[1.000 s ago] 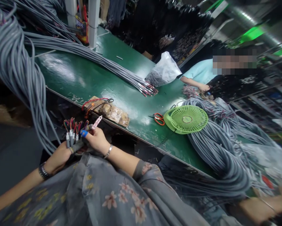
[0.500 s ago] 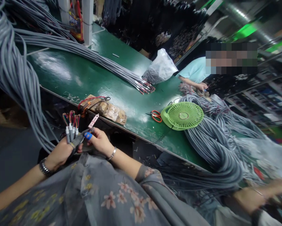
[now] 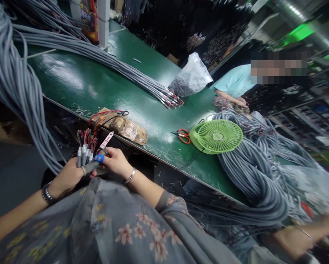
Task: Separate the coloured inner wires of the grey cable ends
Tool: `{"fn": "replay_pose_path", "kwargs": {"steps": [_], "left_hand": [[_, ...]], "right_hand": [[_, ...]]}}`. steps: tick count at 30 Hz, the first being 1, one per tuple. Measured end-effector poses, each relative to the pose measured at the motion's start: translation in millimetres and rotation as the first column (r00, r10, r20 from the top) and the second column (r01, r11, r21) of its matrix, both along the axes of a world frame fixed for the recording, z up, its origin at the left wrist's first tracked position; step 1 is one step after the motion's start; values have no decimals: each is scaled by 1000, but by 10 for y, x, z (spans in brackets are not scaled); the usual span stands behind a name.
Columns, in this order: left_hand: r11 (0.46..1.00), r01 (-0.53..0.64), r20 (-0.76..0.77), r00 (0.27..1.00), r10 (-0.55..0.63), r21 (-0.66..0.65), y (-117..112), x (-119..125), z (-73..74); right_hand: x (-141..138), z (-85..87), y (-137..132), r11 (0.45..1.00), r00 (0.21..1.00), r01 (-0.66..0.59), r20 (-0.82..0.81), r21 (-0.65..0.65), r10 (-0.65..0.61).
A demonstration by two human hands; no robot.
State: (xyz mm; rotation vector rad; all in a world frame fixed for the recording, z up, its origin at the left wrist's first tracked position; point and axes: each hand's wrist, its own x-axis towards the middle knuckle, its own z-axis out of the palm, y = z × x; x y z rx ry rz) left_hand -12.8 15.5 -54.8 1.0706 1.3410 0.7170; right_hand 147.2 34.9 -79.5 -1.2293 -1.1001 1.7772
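Observation:
Low in front of my lap, my left hand (image 3: 69, 176) is closed around several grey cables (image 3: 84, 156), whose stripped ends fan out upward in thin coloured wires (image 3: 86, 137). My right hand (image 3: 116, 163), with a blue wrap on the thumb, pinches the end of one grey cable (image 3: 90, 168) that lies across my left fingers. Small coloured wires show at that pinch. A flat pinkish strip (image 3: 107, 140) sticks up just above my right fingertips; whether I hold it cannot be made out.
The green table (image 3: 158, 139) carries a taped brown block (image 3: 131, 132), orange-handled scissors (image 3: 184, 135), a green fan (image 3: 218, 136) and a plastic bag (image 3: 192, 77). Grey cable bundles hang at left (image 3: 13, 73) and coil at right (image 3: 252, 176). A co-worker (image 3: 233, 80) stands across; another person's arm (image 3: 299, 231) is at lower right.
The view has shifted slightly, so the fan and bag sit a little further right. My right thumb has moved slightly left along the cable end; both hands keep their grip.

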Motion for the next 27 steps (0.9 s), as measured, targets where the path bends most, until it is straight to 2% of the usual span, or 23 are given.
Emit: {"fn": "replay_pose_path", "kwargs": {"steps": [3, 6, 10, 15, 19, 22, 27], "left_hand": [[999, -32, 39, 999, 30, 33, -11, 2, -35], [993, -116, 93, 989, 114, 15, -24, 9, -57], [968, -238, 156, 956, 247, -79, -29, 47, -50], [921, -352, 201, 902, 382, -169, -31, 92, 4], [915, -378, 245, 882, 402, -141, -44, 77, 46], [916, -386, 254, 880, 402, -113, -49, 47, 40], [915, -391, 251, 880, 402, -95, -54, 34, -25]], "right_hand": [[-10, -2, -62, 999, 998, 50, -35, -6, -50], [-23, -33, -107, 994, 991, 104, -81, -35, -106], [-20, -76, -121, 989, 981, 115, -147, -92, -128], [-26, -66, -117, 992, 981, 113, -150, -51, -119], [-61, -89, -117, 974, 972, 171, -139, -150, -192], [-33, -110, -132, 964, 964, 169, -170, -205, -205], [30, -31, -145, 986, 964, 93, -235, -135, -123]]}}
